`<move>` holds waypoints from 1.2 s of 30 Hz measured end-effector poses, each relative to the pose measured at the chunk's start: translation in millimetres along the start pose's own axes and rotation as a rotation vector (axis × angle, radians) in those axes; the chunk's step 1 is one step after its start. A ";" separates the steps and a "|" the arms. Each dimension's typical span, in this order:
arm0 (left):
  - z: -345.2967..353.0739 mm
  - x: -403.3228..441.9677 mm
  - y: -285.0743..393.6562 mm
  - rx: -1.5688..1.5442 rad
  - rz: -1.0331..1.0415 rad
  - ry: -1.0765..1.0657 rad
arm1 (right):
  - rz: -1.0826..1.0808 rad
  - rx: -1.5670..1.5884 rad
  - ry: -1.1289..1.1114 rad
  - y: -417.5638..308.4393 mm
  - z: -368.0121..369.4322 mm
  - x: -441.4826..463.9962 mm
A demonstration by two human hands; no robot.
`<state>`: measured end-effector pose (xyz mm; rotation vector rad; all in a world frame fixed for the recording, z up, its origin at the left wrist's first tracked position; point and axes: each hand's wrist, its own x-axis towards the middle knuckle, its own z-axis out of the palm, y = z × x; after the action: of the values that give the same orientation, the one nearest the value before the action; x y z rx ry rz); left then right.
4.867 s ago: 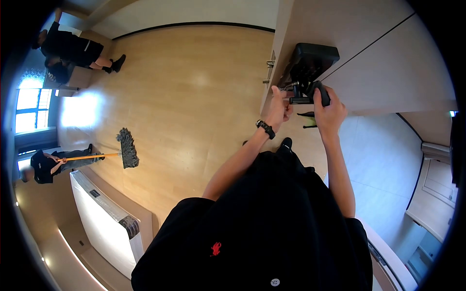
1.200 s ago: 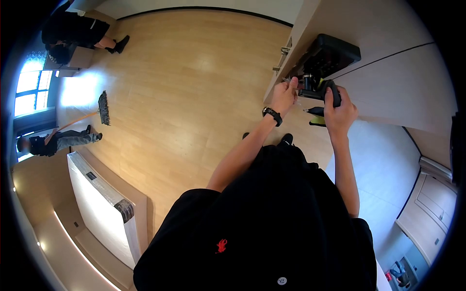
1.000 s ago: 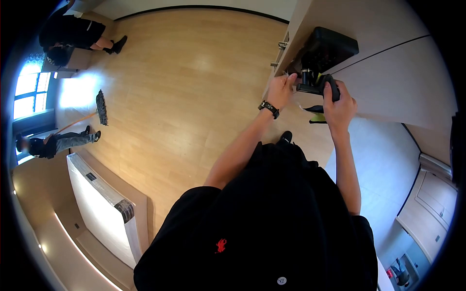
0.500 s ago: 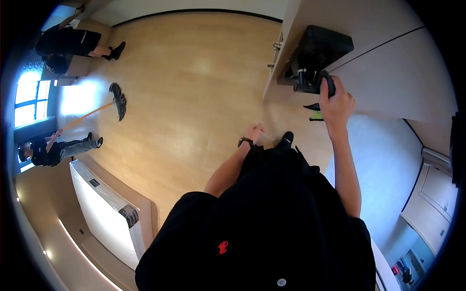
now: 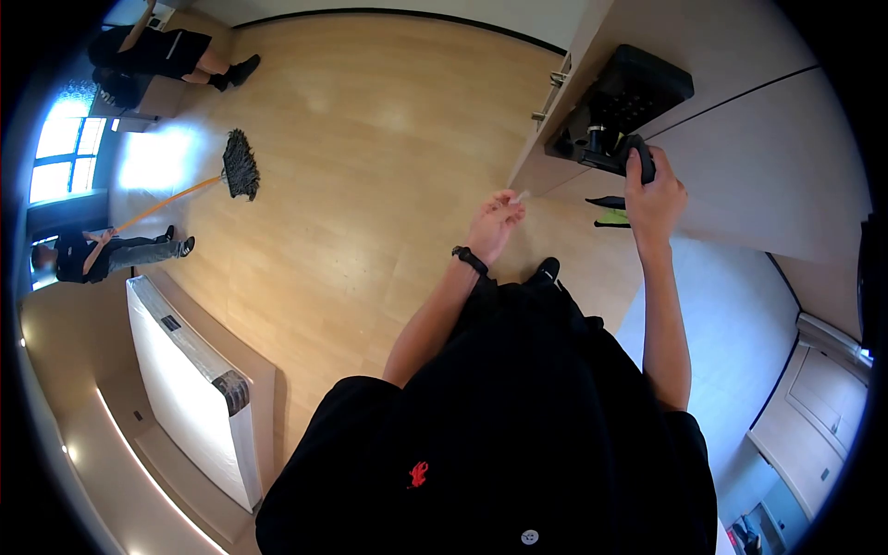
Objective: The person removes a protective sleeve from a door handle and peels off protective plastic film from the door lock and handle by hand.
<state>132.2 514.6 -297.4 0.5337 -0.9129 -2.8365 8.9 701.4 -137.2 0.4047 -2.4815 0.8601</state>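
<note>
My right hand (image 5: 655,196) is closed round the black lever handle (image 5: 638,157) of a door lock. The lock's black body (image 5: 638,91), with a dotted face, is mounted on a pale wooden door (image 5: 740,139) near its edge. In front of my body, my left hand (image 5: 497,227), with a dark wristband, pinches a small whitish piece (image 5: 521,197) whose kind I cannot make out. That hand is near the door's edge, apart from the lock.
Metal bolts (image 5: 557,80) stick out of the door's edge. One person holds a mop (image 5: 242,166) at left; another person (image 5: 153,54) stands at upper left. A wrapped mattress (image 5: 185,379) rests on a bed base. Black and green objects (image 5: 610,217) lie by the door.
My left hand has risen toward the door's edge, and the whitish piece now shows in its fingers. The right hand stays on the handle. The mop head has turned and shifted slightly.
</note>
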 end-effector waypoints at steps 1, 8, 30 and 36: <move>8.3 -4.1 7.0 -0.028 -0.025 0.017 | 0.001 -0.007 0.000 -1.7 -2.0 0.2; 28.3 -24.5 30.0 -0.146 -0.042 -0.019 | 0.051 -0.063 -0.014 -12.1 -11.3 -1.2; 77.4 -45.6 23.1 0.214 -0.177 0.145 | -0.019 0.087 0.001 10.9 -31.1 4.0; 118.4 -31.5 16.5 0.391 -0.042 -0.019 | 0.001 -0.180 -0.028 -5.1 -31.9 -2.1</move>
<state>118.5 572.3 -188.9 0.5693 -1.4888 -2.7081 23.6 718.3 -113.9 0.3550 -2.5582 0.6284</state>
